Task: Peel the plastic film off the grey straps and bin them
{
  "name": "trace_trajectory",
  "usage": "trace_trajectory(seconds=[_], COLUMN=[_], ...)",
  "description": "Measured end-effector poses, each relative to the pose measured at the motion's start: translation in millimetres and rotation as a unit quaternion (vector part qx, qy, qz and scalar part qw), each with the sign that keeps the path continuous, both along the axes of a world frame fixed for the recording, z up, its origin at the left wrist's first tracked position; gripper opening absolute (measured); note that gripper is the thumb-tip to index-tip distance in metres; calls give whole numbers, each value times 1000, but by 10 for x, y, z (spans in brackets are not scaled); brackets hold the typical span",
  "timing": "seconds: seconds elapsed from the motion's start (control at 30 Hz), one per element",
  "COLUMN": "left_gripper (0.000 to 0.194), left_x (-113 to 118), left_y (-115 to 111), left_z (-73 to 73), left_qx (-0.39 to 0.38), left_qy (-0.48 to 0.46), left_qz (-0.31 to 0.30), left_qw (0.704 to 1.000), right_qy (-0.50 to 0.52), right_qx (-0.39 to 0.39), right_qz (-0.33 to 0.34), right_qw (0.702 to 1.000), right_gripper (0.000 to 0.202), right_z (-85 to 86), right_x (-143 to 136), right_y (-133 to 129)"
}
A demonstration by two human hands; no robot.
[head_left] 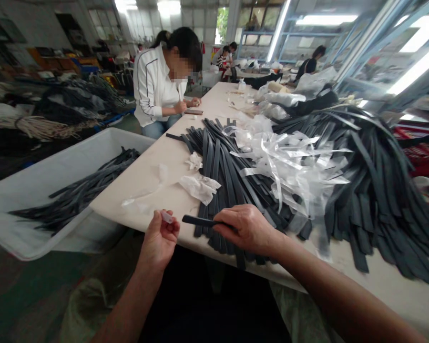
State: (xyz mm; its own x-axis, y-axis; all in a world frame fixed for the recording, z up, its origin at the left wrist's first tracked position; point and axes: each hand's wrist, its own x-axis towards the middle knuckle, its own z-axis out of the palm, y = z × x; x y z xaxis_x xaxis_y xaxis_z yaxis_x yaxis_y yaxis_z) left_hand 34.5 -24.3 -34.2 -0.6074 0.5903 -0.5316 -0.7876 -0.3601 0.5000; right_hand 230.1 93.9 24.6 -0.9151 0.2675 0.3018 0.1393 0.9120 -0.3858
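Pinched in my left hand (163,237) is a small white translucent piece (167,217), too small to name exactly. My right hand (245,228) grips a dark grey flat strap (197,220), its free end pointing left at the white piece, a short gap between them. Below and beyond my right hand a heap of similar dark straps (223,176) lies on the table. Close to my hands are a crumpled white wrapper (200,188) and a small white clump (194,161).
The pale table (128,207) runs away from me. Clear plastic strips (289,166) lie over the straps, with a larger strap pile (368,190) at right. A white bin (75,171) holding dark strips (103,183) stands at left. Across the table edge sits a co-worker (153,81).
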Motion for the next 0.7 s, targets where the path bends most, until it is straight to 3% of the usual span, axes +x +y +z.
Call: trace_trajectory(seconds=[0.1, 0.2, 0.37, 0.7], left_gripper=[23, 26, 13, 29], left_x=[28, 59, 94, 143], left_y=[10, -2, -28, -55], left_z=[45, 66, 27, -167], left_qx=[12, 9, 17, 38], left_qy=[6, 1, 6, 35], left_qz=[2, 3, -3, -33], left_qw=[1000, 1000, 1000, 998], right_qy=[13, 0, 8, 9], right_qx=[-59, -80, -85, -68], right_qz=[-82, -125, -139, -136], right_qw=[995, 989, 987, 988], right_gripper=[19, 21, 22, 23], right_z=[-26, -117, -199, -234], right_x=[-61, -119, -144, -161], right_y=[-312, -454, -493, -493])
